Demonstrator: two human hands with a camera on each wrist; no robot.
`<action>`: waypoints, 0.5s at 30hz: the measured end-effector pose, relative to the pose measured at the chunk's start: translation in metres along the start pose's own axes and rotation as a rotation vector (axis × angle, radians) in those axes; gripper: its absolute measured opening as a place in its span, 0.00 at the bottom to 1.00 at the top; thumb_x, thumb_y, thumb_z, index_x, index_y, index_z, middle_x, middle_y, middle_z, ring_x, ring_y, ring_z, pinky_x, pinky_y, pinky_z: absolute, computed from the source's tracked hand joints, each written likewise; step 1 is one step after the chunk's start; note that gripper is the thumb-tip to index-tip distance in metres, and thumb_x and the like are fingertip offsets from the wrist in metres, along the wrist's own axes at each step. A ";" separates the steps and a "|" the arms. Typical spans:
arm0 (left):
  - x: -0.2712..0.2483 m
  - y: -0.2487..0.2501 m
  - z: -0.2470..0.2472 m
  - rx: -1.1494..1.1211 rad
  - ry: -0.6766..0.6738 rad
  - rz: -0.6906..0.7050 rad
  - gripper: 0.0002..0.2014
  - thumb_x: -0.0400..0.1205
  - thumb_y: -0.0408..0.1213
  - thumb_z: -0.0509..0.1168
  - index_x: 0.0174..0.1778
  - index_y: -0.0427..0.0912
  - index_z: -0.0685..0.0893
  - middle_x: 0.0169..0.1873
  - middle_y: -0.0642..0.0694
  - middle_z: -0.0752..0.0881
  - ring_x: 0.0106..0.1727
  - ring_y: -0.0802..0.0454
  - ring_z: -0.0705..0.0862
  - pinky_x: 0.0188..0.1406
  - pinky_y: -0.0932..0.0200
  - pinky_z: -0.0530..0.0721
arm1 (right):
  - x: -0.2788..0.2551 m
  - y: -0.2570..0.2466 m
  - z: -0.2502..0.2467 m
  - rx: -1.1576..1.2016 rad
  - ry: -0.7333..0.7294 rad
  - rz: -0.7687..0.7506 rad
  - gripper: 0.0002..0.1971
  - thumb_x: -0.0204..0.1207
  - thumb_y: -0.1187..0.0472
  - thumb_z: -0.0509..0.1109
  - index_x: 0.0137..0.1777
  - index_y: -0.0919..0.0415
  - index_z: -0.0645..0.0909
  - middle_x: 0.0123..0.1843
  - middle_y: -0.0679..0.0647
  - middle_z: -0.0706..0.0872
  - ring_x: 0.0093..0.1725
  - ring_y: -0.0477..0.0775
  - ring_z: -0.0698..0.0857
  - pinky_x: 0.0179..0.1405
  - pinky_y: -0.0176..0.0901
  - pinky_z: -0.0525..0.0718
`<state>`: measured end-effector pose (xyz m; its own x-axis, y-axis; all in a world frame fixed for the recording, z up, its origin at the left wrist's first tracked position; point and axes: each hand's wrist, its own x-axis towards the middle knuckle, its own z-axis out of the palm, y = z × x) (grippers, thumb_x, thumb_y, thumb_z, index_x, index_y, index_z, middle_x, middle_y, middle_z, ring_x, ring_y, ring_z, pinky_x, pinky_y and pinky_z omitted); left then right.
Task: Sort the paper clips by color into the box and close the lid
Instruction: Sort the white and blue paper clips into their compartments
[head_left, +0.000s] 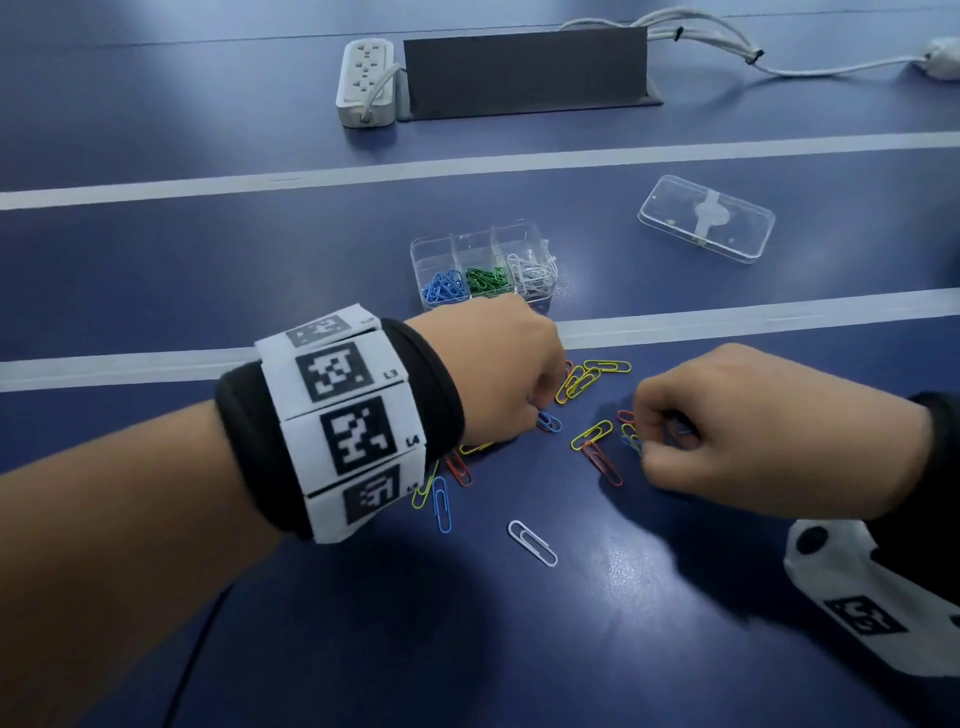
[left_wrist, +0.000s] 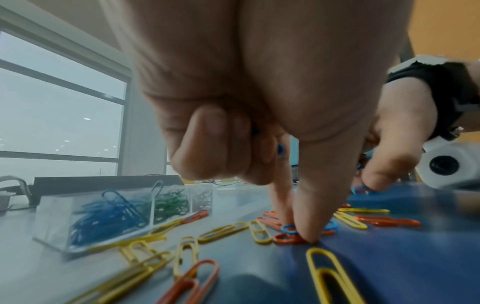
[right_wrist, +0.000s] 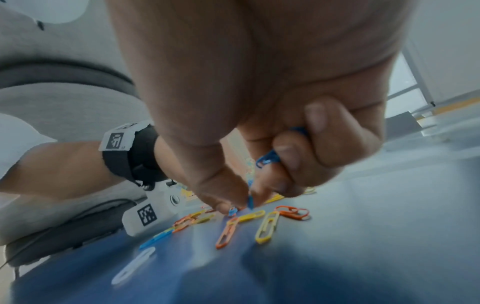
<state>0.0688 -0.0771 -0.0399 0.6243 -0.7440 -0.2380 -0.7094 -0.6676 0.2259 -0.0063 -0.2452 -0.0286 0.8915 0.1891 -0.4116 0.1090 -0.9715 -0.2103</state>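
Observation:
A clear compartment box (head_left: 483, 265) holds blue, green and white clips in separate sections; it also shows in the left wrist view as the box (left_wrist: 103, 211). Its clear lid (head_left: 706, 218) lies apart at the right. Loose yellow, orange, blue and white clips (head_left: 592, 379) are scattered in front. My left hand (head_left: 540, 410) keeps blue clips in its curled fingers while thumb and forefinger pinch a blue clip (left_wrist: 291, 228) on the table. My right hand (head_left: 641, 441) holds blue clips (right_wrist: 267, 159) in its curled fingers and pinches another blue clip (right_wrist: 250, 200) at the table.
A white power strip (head_left: 363, 83) and a dark upright panel (head_left: 524, 67) stand at the back, with cables at the back right. A single white clip (head_left: 532, 543) lies nearest me. White stripes cross the blue table (head_left: 727, 649).

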 end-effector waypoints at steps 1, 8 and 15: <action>0.000 0.001 -0.001 0.008 -0.008 0.001 0.06 0.74 0.39 0.64 0.43 0.49 0.86 0.21 0.57 0.69 0.33 0.51 0.73 0.44 0.57 0.83 | 0.001 0.000 -0.001 0.046 -0.005 0.007 0.12 0.65 0.47 0.57 0.31 0.55 0.73 0.24 0.48 0.76 0.29 0.45 0.73 0.31 0.35 0.73; -0.004 -0.008 -0.008 -0.147 -0.033 -0.078 0.03 0.71 0.44 0.66 0.33 0.50 0.82 0.20 0.52 0.73 0.24 0.60 0.73 0.31 0.64 0.71 | 0.023 0.007 -0.018 0.304 0.008 0.069 0.20 0.74 0.46 0.58 0.27 0.60 0.69 0.19 0.47 0.71 0.21 0.44 0.69 0.25 0.33 0.71; 0.006 -0.035 -0.027 -0.420 -0.094 -0.168 0.03 0.70 0.37 0.67 0.32 0.47 0.79 0.19 0.55 0.76 0.19 0.60 0.70 0.19 0.72 0.69 | 0.072 0.007 -0.054 0.657 -0.064 0.019 0.09 0.71 0.70 0.72 0.33 0.61 0.77 0.24 0.54 0.80 0.22 0.49 0.75 0.16 0.31 0.76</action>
<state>0.1059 -0.0590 -0.0232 0.6733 -0.6317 -0.3843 -0.3949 -0.7466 0.5354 0.0819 -0.2460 -0.0120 0.8605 0.2011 -0.4681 -0.2151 -0.6894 -0.6917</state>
